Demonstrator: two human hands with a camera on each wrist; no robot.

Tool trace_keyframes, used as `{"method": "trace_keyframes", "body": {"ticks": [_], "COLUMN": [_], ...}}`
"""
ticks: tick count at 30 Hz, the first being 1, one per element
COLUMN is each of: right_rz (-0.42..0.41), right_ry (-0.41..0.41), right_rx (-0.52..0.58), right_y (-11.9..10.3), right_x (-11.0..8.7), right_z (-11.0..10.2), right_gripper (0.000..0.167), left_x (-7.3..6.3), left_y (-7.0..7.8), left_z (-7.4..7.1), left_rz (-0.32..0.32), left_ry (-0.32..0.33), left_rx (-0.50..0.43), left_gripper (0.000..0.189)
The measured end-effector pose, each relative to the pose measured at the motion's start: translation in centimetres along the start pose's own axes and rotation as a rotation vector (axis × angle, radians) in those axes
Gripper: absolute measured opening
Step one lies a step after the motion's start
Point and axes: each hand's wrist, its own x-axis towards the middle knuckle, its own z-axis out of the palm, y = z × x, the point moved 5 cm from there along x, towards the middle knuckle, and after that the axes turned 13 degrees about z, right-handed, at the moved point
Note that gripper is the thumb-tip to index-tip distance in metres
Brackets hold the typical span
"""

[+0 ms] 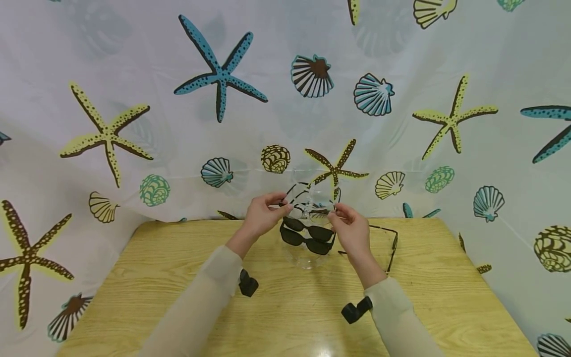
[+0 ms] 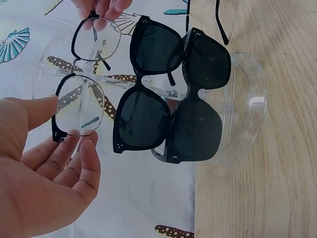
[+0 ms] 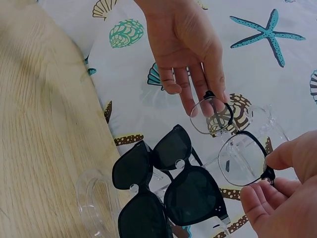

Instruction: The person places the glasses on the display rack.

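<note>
1. Clock below is read in the head view, centred on the sunglasses
2. Clear glasses (image 2: pixel 81 106): at 12 o'clock, up by the top part of the clear stand (image 1: pixel 305 263), between both hands; black upper rims, thin lower rims; can't tell if they touch the stand
3. Left hand (image 1: pixel 263 215): at 10 o'clock, pinching one outer corner of the clear glasses, thumb against the black rim, fingers curled underneath
4. Right hand (image 1: pixel 352 228): at 3 o'clock, pinching the opposite outer corner, thumb and fingers closed on it
5. Upper sunglasses (image 1: pixel 318 232): on the stand, dark lenses, black frame, just under the clear glasses
6. Lower sunglasses (image 1: pixel 318 246): on the stand too, just below the upper pair at 6 o'clock, the two overlapping
7. Spare glasses (image 1: pixel 394 243): on the wooden table (image 1: pixel 424 297), at 3 o'clock, just past the right hand, thin dark frame, partly hidden by that hand
8. Patterned cloth (image 1: pixel 267 29): behind the table at 12 o'clock, starfish and shells printed on white
</note>
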Motion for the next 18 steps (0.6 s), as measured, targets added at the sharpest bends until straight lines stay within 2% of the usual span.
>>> {"method": "trace_keyframes", "body": {"ticks": [18], "right_rz": [-0.011], "right_ry": [0.013], "right_rx": [-0.032], "right_y": [0.1], "right_x": [0.56], "right_z": [0.18], "right_gripper": [0.046], "left_x": [0.53], "left_y": [-0.2], "left_z": [0.42], "left_rz": [0.013], "left_ry": [0.014], "left_rx": [0.038], "left_gripper": [0.052]}}
